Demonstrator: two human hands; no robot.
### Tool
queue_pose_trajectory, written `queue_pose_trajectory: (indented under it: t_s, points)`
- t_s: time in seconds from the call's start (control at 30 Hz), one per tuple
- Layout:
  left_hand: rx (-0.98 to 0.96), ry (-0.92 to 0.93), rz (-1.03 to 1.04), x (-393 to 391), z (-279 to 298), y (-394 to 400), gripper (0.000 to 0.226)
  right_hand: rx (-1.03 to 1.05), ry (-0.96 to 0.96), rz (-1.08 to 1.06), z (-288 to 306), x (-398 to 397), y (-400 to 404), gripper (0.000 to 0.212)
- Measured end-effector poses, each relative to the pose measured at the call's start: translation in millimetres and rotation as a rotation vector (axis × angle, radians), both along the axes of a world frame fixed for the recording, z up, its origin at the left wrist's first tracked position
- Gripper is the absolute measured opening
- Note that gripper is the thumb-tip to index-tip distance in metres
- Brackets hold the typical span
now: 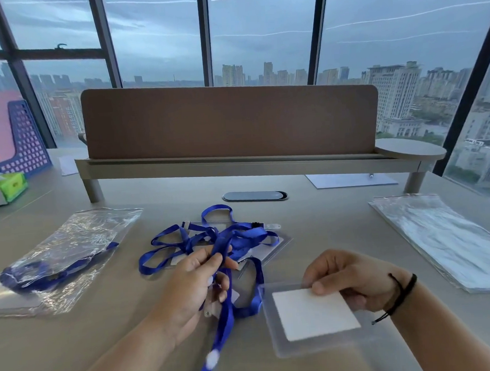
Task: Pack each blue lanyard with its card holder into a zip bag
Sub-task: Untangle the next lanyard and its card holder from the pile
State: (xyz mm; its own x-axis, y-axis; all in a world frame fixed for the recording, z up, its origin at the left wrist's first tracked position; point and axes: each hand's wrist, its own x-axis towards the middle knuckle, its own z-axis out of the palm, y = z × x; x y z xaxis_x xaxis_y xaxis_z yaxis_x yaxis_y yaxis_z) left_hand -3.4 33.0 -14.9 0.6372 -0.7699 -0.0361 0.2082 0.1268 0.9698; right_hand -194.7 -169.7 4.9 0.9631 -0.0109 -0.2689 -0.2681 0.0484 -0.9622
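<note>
My left hand (197,285) pinches a blue lanyard (227,309) whose strap hangs down toward the table's near edge. My right hand (350,279) holds the top edge of a clear card holder (312,316) with a white card inside, low over the table. Behind my hands a tangle of more blue lanyards (209,239) lies over other clear card holders (273,246). At the left lies a zip bag (70,253) with a blue lanyard and a card holder inside it. A stack of flat zip bags (448,239) sits at the right.
A brown desk divider on a raised shelf (231,128) runs across the back. A cable port (254,196) lies in the table behind the lanyards. A paper sheet (349,179) sits under the shelf. A green tissue pack (5,185) and a purple file rack (23,138) stand far left.
</note>
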Motion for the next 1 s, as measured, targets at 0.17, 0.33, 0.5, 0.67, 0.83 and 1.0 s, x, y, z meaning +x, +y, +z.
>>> queue_pose_trajectory:
  t_s: [0.17, 0.33, 0.5, 0.67, 0.83, 1.0]
  points:
    - [0.011, -0.11, 0.026, 1, 2, 3, 0.022, 0.17, -0.131, -0.262, 8, -2, 2, 0.014]
    - [-0.017, -0.238, -0.055, -5, 12, 8, 0.024, -0.052, -0.019, -0.46, -14, 30, 20, 0.017]
    - [0.041, -0.402, -0.123, -12, 10, 6, 0.024, -0.188, -0.061, -0.531, -24, 49, 53, 0.017]
    - [0.099, -0.332, -0.065, -10, 3, 4, 0.017, -0.075, -0.145, -0.434, -12, 45, 62, 0.022]
    - [0.145, -0.44, -0.097, -7, 0, 3, 0.003, -0.086, -0.192, -0.451, -12, 50, 75, 0.031]
    - [0.138, -0.536, -0.12, -10, 2, 7, 0.003, -0.102, -0.195, -0.68, -16, 56, 84, 0.013]
